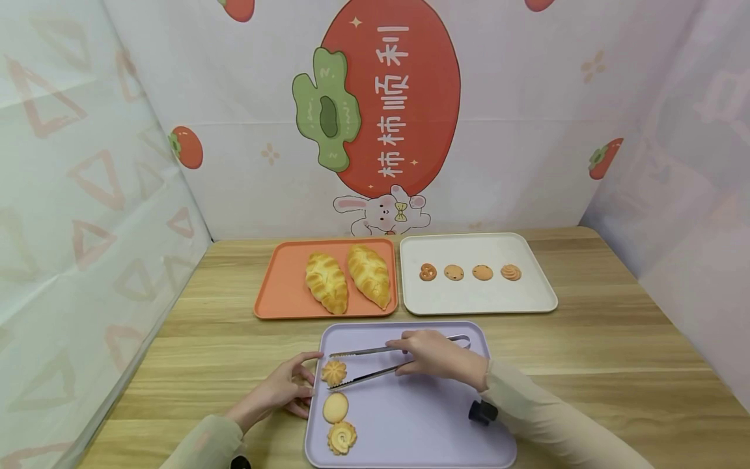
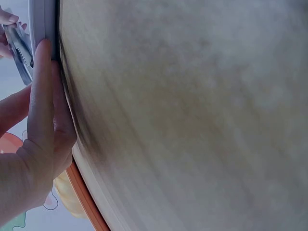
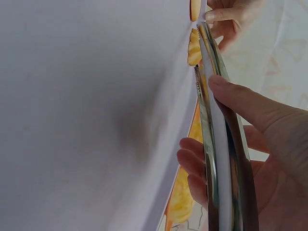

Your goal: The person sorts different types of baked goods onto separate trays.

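My right hand (image 1: 436,357) holds metal tongs (image 1: 375,375) over the lavender tray (image 1: 422,417). The tongs' arms are spread, with one toothed tip on either side of a flower-shaped cookie (image 1: 334,373). In the right wrist view, the thumb lies on one arm of the tongs (image 3: 208,120) and the fingers are at the other. Below that cookie lie a plain round cookie (image 1: 336,408) and a ruffled cookie with a swirl (image 1: 342,438). At the tray's left rim, my left hand (image 1: 281,389) touches the edge with fairly straight fingers (image 2: 41,96).
Behind at left, an orange tray (image 1: 281,280) carries two bread loaves (image 1: 369,277). Beside it, a white tray (image 1: 469,299) bears a row of several small cookies (image 1: 482,272), one pretzel-shaped. Printed curtains (image 1: 246,176) border the wooden table (image 1: 615,365).
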{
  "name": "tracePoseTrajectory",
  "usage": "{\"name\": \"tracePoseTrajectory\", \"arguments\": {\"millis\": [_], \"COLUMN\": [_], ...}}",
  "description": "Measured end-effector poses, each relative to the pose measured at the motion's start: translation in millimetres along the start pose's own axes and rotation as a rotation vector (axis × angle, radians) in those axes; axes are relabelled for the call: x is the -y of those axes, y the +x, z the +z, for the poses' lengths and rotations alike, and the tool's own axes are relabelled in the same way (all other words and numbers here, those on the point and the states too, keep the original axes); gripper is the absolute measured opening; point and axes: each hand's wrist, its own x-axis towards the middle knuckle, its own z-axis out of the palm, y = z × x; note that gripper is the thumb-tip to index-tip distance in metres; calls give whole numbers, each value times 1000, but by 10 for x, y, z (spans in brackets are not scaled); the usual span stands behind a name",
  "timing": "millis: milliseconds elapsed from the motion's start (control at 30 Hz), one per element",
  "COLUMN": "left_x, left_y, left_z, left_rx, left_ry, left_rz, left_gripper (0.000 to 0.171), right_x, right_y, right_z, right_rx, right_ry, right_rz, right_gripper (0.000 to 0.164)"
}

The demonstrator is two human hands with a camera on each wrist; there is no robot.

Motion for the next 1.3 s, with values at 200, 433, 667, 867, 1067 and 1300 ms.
{"name": "tracePoseTrajectory", "arguments": {"millis": [200,433,667,867,1067,1300], "left_x": [8,5,22,25,20,9], "left_y": [3,2,2,8,14,16], "left_z": [-3,-8,-4,-9,-12,-14], "left_rx": [3,1,-5,-4,-6,-3], "left_ry": [-3,-3,4,8,6,-1], "left_rz": [-3,-13,-18,-18,-25,-28], "left_gripper": [65,66,66,66,66,66], "right_x": [15,17,19,19,23,20], "right_y": [11,22,22,2,-12,-31], "right_z": [10,37,54,61,51,18], "right_rx": [13,33,38,6,-5,-13], "right_ry": [-6,4,-28,-71,-52,-13], "right_rz": [11,23,0,-40,-41,-29], "right_gripper": [46,42,39,37,37,39]}}
